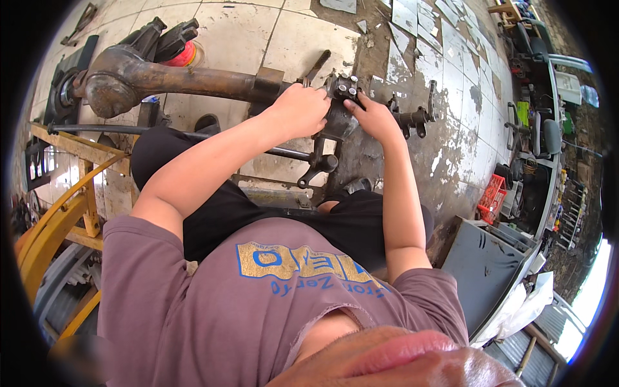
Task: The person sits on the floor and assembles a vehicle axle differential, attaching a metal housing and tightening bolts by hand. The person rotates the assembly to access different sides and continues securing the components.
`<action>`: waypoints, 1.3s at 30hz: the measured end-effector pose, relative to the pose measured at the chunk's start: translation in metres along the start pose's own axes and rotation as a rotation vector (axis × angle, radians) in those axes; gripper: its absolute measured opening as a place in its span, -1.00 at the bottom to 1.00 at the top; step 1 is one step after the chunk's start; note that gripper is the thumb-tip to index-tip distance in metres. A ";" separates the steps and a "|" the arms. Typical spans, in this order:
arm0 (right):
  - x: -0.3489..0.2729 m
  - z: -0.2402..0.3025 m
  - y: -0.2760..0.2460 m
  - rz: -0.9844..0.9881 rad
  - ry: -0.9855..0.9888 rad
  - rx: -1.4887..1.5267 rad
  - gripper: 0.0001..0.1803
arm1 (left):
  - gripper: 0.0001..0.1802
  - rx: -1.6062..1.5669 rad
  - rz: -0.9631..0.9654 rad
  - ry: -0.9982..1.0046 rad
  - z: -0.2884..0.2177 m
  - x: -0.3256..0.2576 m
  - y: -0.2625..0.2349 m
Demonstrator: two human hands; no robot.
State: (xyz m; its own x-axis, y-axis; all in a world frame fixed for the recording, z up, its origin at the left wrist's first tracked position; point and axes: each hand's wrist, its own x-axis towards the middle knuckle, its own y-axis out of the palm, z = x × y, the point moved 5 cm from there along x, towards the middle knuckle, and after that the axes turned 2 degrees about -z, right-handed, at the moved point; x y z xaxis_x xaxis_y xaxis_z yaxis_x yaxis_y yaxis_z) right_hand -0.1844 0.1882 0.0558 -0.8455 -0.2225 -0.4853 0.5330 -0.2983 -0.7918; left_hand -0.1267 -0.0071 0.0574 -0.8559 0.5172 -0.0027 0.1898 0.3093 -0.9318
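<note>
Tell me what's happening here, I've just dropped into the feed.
A person seated over a tiled, paint-flaked floor has both bare hands on a dark, greasy metal gearbox housing at the end of a long rusty brown steel axle beam. The left hand rests over the housing's left side; the right hand presses against its right side, beside the pale bolt heads on top. A thin dark steel rod runs below the beam. A red plastic crate sits off right.

A rusty brown steel axle beam crosses a cream tiled floor blotched with grey. The greasy black metal steering housing carries pale bolt heads. Nearby: a red wire spool, yellow painted metal frame, and red plastic crate.
</note>
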 end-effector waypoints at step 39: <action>0.001 -0.007 0.011 -0.233 -0.198 -0.122 0.13 | -0.54 -0.059 -0.108 0.058 0.003 0.001 0.005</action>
State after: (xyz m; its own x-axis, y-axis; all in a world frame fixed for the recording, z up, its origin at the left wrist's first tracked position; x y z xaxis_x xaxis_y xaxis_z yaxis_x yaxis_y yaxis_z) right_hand -0.1799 0.1912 0.0442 -0.9155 -0.3408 -0.2139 0.3080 -0.2515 -0.9175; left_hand -0.1280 -0.0072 0.0514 -0.8440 0.5229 0.1192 0.1275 0.4115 -0.9025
